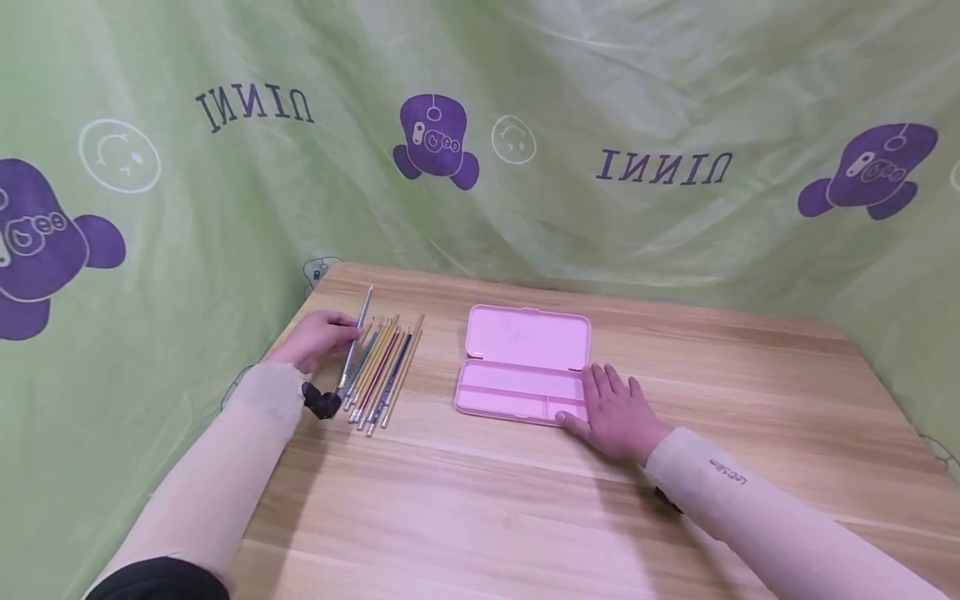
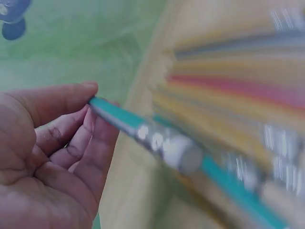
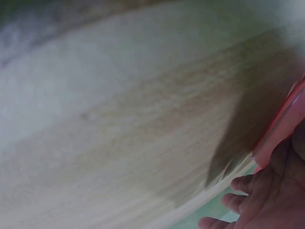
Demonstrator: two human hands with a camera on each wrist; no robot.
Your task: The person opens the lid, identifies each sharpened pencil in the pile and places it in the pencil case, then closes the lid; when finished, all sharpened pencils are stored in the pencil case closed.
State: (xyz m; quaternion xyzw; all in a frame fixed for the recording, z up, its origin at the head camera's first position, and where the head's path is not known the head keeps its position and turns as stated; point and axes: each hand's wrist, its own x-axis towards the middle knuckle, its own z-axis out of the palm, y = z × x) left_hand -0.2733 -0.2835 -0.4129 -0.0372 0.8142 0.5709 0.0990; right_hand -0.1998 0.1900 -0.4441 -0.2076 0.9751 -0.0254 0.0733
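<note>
My left hand (image 1: 318,339) pinches a teal pencil (image 2: 119,116) between thumb and fingers, its white eraser end pointing toward me. The pencil is raised beside a row of loose pencils (image 1: 386,363) in yellow, red, teal and dark blue, lying on the wooden table. My right hand (image 1: 621,418), fingers straight and spread, rests against the right end of a pink pencil case (image 1: 501,400). Its lid (image 1: 528,335) is laid back, and the compartments of its base show. In the right wrist view, the case's edge (image 3: 280,129) appears beside the palm.
The wooden table (image 1: 480,508) extends around the case and the pencils. A green curtain (image 1: 540,233) printed with purple figures hangs behind the table and along both sides. Dark wrist cameras sit under both sleeves.
</note>
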